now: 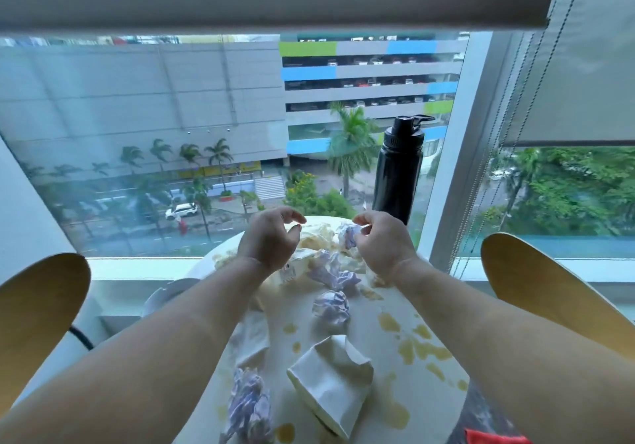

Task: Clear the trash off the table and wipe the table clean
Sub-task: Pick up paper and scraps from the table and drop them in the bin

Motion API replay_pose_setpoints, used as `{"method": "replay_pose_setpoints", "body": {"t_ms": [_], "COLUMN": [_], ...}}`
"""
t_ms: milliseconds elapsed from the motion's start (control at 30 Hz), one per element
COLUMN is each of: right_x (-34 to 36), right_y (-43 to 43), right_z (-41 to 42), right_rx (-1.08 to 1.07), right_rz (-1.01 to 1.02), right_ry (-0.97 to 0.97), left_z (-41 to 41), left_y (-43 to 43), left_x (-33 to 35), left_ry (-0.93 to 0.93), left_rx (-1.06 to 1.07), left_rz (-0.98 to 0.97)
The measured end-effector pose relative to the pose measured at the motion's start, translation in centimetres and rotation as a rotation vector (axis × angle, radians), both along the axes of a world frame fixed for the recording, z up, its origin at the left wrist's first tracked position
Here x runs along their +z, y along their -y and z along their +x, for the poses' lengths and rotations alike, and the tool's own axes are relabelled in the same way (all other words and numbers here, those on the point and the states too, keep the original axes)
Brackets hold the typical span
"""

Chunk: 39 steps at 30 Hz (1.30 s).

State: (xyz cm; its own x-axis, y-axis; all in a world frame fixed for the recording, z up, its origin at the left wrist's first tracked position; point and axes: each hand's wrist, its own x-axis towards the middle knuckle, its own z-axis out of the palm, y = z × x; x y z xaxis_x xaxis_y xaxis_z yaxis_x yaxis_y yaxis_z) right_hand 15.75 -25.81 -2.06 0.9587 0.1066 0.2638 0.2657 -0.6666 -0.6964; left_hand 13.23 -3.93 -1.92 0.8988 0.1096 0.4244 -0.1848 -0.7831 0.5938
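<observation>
Nearest lies a crumpled lavender paper wad [247, 406] at the near left of the round white table [378, 350], with a crushed white paper cup [330, 385] on its side just right of it. Yellow spill stains [422, 347] dot the tabletop to the right. Farther in, more lavender paper balls [331, 306] lie beside a cream crumpled wrapper [316, 237]. Over that heap, the left hand [271, 237] hovers with fingers loosely curved and nothing in them, while the right hand [381, 240] pinches a small lavender paper scrap [348, 234] between thumb and fingertips. A black bottle [398, 165] stands upright at the far edge, by the window.
</observation>
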Motion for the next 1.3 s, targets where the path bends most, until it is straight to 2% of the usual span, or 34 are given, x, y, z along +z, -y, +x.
{"method": "replay_pose_setpoints", "body": {"t_ms": [133, 367, 467, 600, 700, 967, 1067, 1300], "right_x": [-0.3, -1.6, -2.0, -1.7, -1.6, 0.2, 1.3, 2.0], "right_y": [-1.1, -2.8, -2.9, -2.5, -2.3, -2.0, -2.1, -1.8], "right_z": [2.8, 5.0, 5.5, 5.6, 5.1, 3.8, 3.2, 2.0], "right_rx": [0.007, -0.038, -0.056, -0.018, -0.001, 0.01, 0.037, 0.141], "right_rz": [-0.039, -0.238, -0.297, -0.299, -0.221, 0.14, 0.282, 0.616], "right_ry": [0.049, -0.152, -0.21, -0.241, -0.225, -0.079, -0.114, -0.216], "left_z": [3.6, 6.6, 7.1, 7.1, 6.9, 5.4, 4.2, 0.6], "left_y": [0.2, 1.0, 1.2, 0.9, 0.4, -0.9, -1.0, -0.9], "left_x": [0.4, -0.8, -1.2, -1.6, -1.4, 0.1, 1.2, 3.1], "left_ry": [-0.144, -0.43, -0.456, -0.432, -0.349, -0.106, -0.028, 0.044], "left_rx": [-0.061, -0.011, 0.006, 0.051, 0.069, 0.207, 0.26, 0.291], "left_rz": [0.08, 0.201, 0.252, 0.187, 0.066, -0.22, -0.356, -0.501]}}
